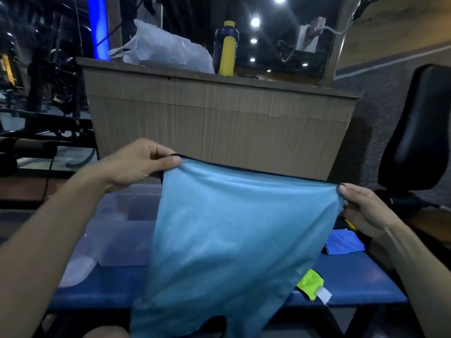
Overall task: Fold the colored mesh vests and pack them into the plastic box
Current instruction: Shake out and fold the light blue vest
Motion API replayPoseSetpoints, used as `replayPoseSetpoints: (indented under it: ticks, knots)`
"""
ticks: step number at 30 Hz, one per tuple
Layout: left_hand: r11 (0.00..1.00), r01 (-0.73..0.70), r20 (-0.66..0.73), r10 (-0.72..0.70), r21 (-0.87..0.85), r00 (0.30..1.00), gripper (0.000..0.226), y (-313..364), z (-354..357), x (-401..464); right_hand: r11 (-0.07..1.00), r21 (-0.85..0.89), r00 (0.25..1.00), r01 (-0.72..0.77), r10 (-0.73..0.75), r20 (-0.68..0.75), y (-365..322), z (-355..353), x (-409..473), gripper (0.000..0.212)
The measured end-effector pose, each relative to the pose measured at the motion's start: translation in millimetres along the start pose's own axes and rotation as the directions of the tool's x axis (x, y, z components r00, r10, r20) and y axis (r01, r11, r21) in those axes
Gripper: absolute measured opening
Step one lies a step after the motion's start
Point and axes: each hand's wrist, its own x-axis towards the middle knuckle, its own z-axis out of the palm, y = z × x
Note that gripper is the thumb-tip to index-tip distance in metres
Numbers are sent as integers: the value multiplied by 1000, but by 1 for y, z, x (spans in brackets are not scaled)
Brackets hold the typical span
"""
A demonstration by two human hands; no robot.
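Hands pinch light-blue vest (219,240) by top hem, mid frame: left hand (136,164) at upper-left corner, right hand (361,208) at right corner. Clear plastic box (122,230) sits behind, lower left on blue bench (353,276).

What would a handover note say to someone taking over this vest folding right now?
Left hand pinches one top corner of the light blue vest; right hand pinches the other. The vest hangs spread out above the blue bench, not yet folded.
The clear plastic box sits on the bench to the left, behind the vest; what it holds cannot be told.
More vests lie on the right: a blue one and a neon yellow one.
Left: fold this vest, pack it, then the others.
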Motion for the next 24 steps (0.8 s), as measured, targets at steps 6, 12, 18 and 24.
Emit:
replayPoseSetpoints:
  ticks: [6,12,18,24]
  knots:
    - [920,120,-275,-14,373,961,29,-25,14,9,1000,16,994,25,-23,-110,6,-8,2,57]
    - [892,169,-493,67,418,868,25,-57,37,10,994,-76,955,82,-100,-280,-1,14,9,12]
    - [971,33,-415,-131,-237,900,15,-62,47,9,989,-135,907,57,-107,-407,5,12,18,10]
    - [980,53,-180,-89,-193,980,11,-56,45,-5,993,-108,866,49,-96,-491,11,6,20,20]
